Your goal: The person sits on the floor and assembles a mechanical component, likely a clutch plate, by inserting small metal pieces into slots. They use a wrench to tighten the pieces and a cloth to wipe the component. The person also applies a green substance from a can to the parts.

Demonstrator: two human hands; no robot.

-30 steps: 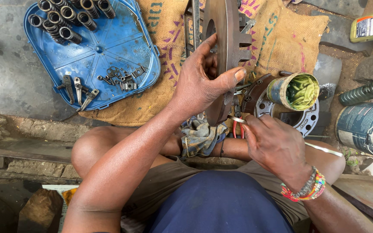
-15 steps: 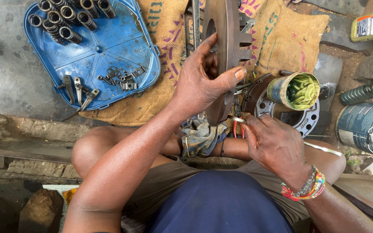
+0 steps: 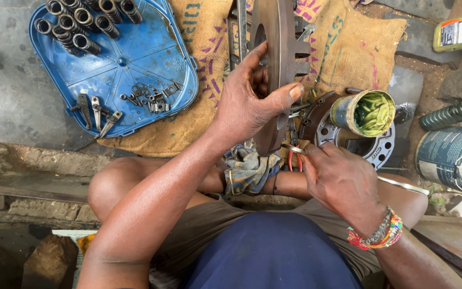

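Head view: the left hand is clenched on a rusty brown metal disc that stands on edge, thumb pressed on the near face and fingers wrapped over the rim, so the disc sits right inside the left fingers. Its toothed hub juts out just right of the thumb. The right hand is below and right of the left fingers, its fingers pinched on a thin curved metal strip that touches the lower edge of the disc; red-handled pliers show just under that point.

Open room is tight. Just right of the right fingers lies a round metal housing, with a tin of green grease on it. Beyond the left fingers spreads the burlap sack; well left of them is a blue tray with springs in its far corner and small metal bits near the middle. A crumpled rag lies between the two wrists. A large can lies far right of the right fingers.

Against the earlier frames nothing has shifted: both hands keep the same grip and the disc stands at the same tilt.

The disc looks dull, worn and dark at the rim
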